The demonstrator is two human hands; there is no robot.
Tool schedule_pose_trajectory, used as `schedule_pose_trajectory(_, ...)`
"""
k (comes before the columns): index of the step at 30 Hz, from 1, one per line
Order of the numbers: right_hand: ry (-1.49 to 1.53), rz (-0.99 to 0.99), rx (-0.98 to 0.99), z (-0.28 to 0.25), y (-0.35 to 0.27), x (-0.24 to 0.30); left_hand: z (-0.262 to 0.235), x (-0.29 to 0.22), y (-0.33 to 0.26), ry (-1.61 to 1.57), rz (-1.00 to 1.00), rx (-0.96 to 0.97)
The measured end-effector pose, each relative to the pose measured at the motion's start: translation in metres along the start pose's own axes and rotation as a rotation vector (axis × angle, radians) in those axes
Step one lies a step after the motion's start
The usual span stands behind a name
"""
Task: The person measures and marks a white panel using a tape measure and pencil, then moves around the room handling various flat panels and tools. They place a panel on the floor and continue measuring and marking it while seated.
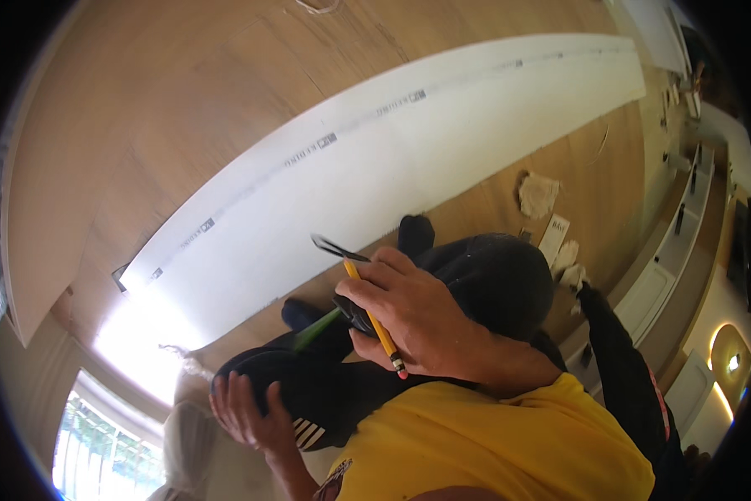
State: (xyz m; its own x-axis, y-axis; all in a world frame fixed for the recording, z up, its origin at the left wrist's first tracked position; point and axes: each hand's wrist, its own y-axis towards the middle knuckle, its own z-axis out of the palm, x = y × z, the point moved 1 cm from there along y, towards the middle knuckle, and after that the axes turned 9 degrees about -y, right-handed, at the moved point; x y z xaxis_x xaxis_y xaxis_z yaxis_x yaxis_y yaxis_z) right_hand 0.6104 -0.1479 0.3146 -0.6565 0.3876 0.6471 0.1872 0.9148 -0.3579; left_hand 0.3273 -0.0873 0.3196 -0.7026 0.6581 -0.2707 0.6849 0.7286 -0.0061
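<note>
My right hand is raised over my dark-trousered legs, its fingers closed around a yellow pencil with a pink eraser. The same hand also grips a dark object, mostly hidden by the fingers, with a green streak beside it. A black loop sticks out past the fingertips. My left hand rests on my left knee, fingers spread, holding nothing. Beyond my feet lies a long white board with a row of printed marks along it.
The board lies on a wood-look floor. A crumpled beige cloth and a small white box are to the right. A black sleeve reaches toward pale cloth or gloves. White panels stand farther right; a bright window is lower left.
</note>
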Motion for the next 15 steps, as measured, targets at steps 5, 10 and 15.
schedule_pose_trajectory(5,0.023,0.114,0.314,0.003,-0.032,-0.001,-0.023,0.000,-0.003,-0.091,-0.183,0.233)
schedule_pose_trajectory(10,0.245,0.201,0.182,0.005,-0.056,0.008,-0.045,-0.008,0.007,-0.205,-0.113,0.444)
schedule_pose_trajectory(15,0.709,0.338,-0.165,0.002,-0.079,0.002,-0.049,-0.008,0.001,-0.246,-0.274,0.660)
